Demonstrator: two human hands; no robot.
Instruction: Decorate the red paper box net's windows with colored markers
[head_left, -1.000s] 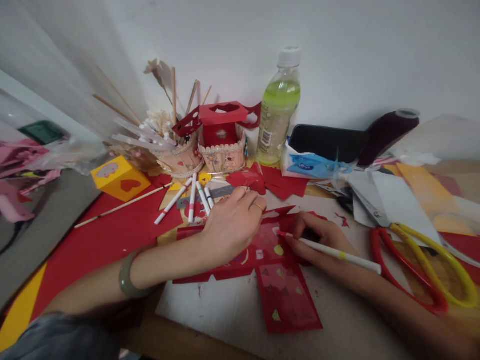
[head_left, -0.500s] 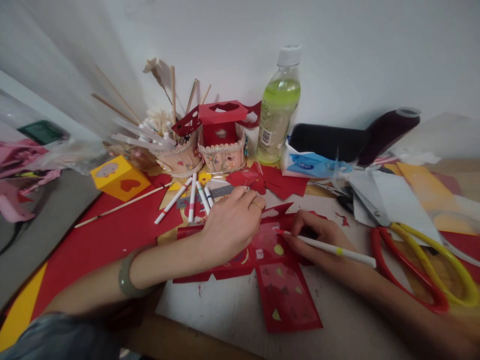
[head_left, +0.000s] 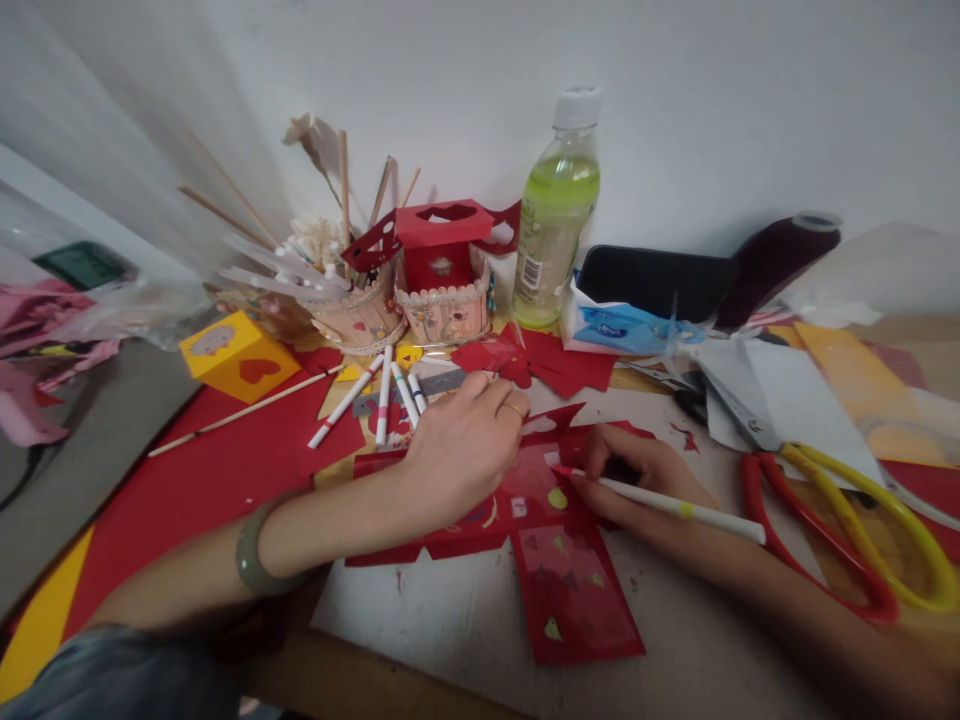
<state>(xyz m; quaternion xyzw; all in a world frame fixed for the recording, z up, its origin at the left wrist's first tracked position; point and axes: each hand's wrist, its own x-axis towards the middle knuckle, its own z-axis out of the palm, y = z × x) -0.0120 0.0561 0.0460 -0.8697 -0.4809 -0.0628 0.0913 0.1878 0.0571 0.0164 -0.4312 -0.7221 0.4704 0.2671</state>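
My left hand (head_left: pixel 466 435), with a ring on one finger, rests closed on the red paper cutout (head_left: pixel 577 600); whatever its curled fingers hold, if anything, is hidden. My right hand (head_left: pixel 637 470) grips a white marker (head_left: pixel 675 508) with a yellow band, its tip at the middle panel of the cutout. A small pale pink patch and a yellow-green round spot (head_left: pixel 557 498) show near the tip. Small triangles mark the lower panel. Beneath the cutout lies a pale board (head_left: pixel 420 620).
Scissors (head_left: pixel 817 530) with red and yellow handles lie beside my right forearm. Behind stand a green drink bottle (head_left: pixel 559 230), a tissue pack (head_left: pixel 622 325) and decorated baskets (head_left: pixel 442 310). Several markers (head_left: pixel 383 400) and a yellow box (head_left: pixel 240 355) are at the left.
The rear end of the marker in my right hand has swung slightly right and down. My left hand stays almost where it was.
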